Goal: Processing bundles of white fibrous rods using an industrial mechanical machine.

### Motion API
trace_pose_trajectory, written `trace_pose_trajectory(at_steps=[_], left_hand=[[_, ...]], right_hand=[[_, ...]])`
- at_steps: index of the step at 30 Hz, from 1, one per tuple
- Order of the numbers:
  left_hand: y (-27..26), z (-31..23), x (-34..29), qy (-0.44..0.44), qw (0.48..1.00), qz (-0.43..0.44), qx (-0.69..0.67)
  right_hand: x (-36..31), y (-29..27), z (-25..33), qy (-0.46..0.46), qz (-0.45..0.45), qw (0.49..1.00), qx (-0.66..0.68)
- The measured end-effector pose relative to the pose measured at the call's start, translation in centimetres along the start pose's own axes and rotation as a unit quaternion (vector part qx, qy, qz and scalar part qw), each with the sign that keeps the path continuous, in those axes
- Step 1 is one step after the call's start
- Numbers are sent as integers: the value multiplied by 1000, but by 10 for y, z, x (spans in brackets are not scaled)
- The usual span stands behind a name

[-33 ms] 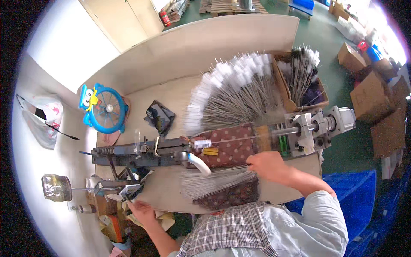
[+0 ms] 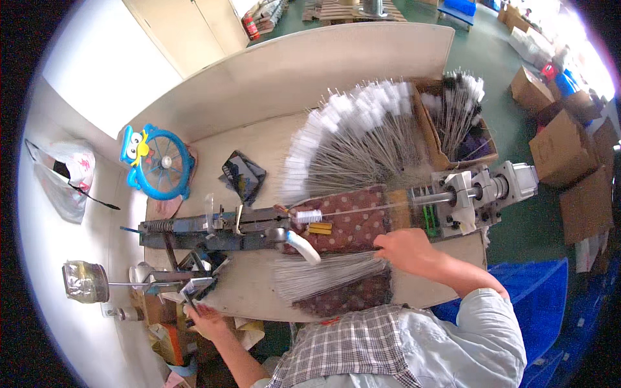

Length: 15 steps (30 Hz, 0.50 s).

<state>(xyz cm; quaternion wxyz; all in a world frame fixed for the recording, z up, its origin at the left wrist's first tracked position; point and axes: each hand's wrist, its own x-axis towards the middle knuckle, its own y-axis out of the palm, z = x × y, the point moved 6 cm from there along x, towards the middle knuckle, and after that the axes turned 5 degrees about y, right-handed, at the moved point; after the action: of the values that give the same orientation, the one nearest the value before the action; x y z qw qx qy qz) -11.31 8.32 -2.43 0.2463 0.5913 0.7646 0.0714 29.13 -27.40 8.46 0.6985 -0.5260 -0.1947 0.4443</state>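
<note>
Head view: little has changed, so we seem mid-step. Our right hand bunches by the wires, left hand by the lever; we can't tell if either grips.

My left hand is slightly further left than a moment ago, fingers now lower left of the small metal bracket. Head view nudged a hair too; exact finger contact unclear.

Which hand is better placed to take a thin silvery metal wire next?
Probably right: the right hand is at the silvery wires, the left hand far off, by the dark metal lever.
</note>
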Motion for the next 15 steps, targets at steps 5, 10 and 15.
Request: trace_pose_trajectory(at_steps=[5, 10, 15], left_hand=[[-60, -28, 65, 6, 998, -32, 59], [4, 4, -25, 7, 997, -45, 61], [69, 92, -108, -207, 970, 124, 10]], right_hand=[[-5, -8, 3, -44, -30, 999, 12], [-4, -4, -2, -30, -36, 999, 23], [0, -2, 0, -51, -18, 998, -18]])
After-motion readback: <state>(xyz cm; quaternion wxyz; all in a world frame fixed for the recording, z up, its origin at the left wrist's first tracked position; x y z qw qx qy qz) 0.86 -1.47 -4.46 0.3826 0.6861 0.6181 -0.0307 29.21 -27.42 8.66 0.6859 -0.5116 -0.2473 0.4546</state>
